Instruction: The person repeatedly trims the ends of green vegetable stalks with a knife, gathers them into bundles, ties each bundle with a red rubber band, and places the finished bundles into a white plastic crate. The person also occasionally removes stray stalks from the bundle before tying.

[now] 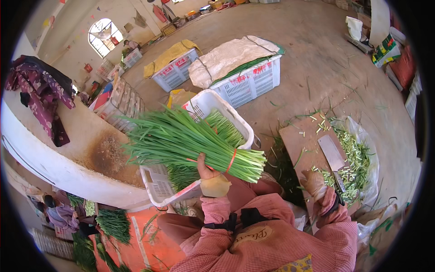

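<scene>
My left hand [206,170], in a worn glove, grips a large bunch of green chives [183,139] over a white plastic crate [148,185]. Orange-red bands [232,160] tie the bunch; its pale cut ends point right and its leaf tips left. More chive bundles [224,127] lie inside the crate. At the right, my gloved right hand [313,183] is at a wooden cutting board [295,139], left of the cleaver's handle [339,182]. Its fingers are partly hidden. The cleaver's blade [330,151] lies flat on the board among short cut stem pieces [350,173].
Clear plastic sheeting [372,149] holds trimmings beside the board. Beyond stand two covered, tied crates [251,81] [175,68]. A low curved wall [119,187] rises at left, with a patterned garment [44,91] on it. Behind it another person [61,214] sits near chive heaps [114,224].
</scene>
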`<state>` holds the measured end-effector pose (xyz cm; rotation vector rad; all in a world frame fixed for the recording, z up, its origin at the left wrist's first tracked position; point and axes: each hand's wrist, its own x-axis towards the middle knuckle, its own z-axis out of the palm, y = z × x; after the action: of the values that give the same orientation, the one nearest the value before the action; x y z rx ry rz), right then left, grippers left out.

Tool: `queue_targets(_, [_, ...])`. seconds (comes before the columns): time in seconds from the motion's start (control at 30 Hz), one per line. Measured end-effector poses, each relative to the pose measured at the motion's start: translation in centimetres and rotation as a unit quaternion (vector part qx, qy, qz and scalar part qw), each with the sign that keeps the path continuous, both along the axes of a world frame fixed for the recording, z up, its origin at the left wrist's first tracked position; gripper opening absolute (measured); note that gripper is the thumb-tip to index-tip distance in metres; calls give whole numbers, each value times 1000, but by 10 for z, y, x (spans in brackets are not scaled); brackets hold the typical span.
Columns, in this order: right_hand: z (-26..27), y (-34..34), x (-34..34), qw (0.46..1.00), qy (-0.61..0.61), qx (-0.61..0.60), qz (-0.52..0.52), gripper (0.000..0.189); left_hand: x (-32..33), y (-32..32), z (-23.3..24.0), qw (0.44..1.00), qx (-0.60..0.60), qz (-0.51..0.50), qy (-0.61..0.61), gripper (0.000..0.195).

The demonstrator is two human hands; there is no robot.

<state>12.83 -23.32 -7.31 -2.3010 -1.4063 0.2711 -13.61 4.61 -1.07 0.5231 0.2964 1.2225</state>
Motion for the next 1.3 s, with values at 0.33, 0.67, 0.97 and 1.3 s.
queue_targets(0.33, [99,95,-86,962,147,145,181,18,-16,-24,6,998,5,-60,19,54])
queue_targets(0.67, [71,62,-43,892,378,58,240,14,-35,-15,8,998,-13,-69,-11,53])
queue_targets(0.97, [-12,-115,164,926,-93,-125,-343,27,-64,-10,-25,997,-77,-9,-2,44])
queue_targets(1.3, [34,151,-89,847,489,81,192,110,-29,-73,2,986,-39,-60,153,43])
